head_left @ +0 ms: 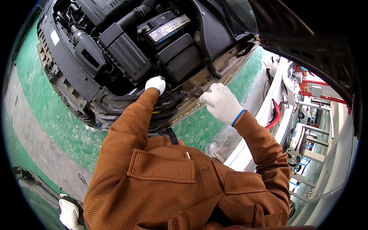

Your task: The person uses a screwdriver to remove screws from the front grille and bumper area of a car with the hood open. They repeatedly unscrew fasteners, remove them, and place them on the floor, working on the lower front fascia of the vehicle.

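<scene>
I stand over a car's open engine bay in a brown jacket and white knit gloves. My left hand [155, 83] reaches down at the front corner, between the ribbed black air filter box [128, 53] and a black lidded box [179, 58]; its fingers are hidden. Curled fingers show on my right hand [223, 100], raised over the bare fender-side rail [199, 82]. Whatever it may grip is hidden or too small to name. Behind the lidded box sits the car battery [168, 28] with a white label.
Overhead at the right hangs the raised hood [306, 46]. The front crossmember [69, 50] curves along the left, its bumper cover off. Green and grey floor [73, 142] surrounds the car. White body panels [253, 142] and a red lamp [274, 115] are at the right.
</scene>
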Motion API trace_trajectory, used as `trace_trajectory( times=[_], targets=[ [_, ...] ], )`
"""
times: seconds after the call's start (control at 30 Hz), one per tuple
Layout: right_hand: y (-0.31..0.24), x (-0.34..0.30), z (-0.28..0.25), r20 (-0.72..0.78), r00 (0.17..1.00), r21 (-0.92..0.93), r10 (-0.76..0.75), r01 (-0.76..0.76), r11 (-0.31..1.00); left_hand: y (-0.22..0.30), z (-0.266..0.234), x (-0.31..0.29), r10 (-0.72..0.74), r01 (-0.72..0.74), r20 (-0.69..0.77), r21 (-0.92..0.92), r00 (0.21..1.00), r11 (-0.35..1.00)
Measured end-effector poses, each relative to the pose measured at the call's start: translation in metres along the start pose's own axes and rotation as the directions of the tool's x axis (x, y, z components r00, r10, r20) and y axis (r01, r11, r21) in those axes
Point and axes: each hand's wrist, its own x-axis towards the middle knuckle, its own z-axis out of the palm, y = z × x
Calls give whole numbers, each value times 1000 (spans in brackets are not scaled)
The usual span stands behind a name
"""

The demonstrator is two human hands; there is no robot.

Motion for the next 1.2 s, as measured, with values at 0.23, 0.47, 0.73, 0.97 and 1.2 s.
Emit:
trace_trajectory(
  times=[0.23, 0.47, 0.73, 0.97, 1.2],
  targets=[
    [8, 8, 9, -213, 960, 429, 184, -78, 900, 1, -4, -3, -38, 39, 22, -40, 999, 998],
    [24, 11, 48, -303, 576, 916, 760, -44, 399, 4, 2, -3, -41, 43, 46, -40, 998, 998],
    [42, 51, 32, -217, 910, 432, 355, -236, 870, -6, 6, 3, -15, 15, -2, -52, 1000, 999],
    [24, 97, 187, 303, 761, -130, 574, -563, 816, -3, -2, -1, -24, 24, 13, -40, 1000, 999],
    [34, 104, 208, 337, 695, -156, 636, -625, 765, 13, -16, -10, -90, 95, 86, -56, 992, 994]
  ],
)
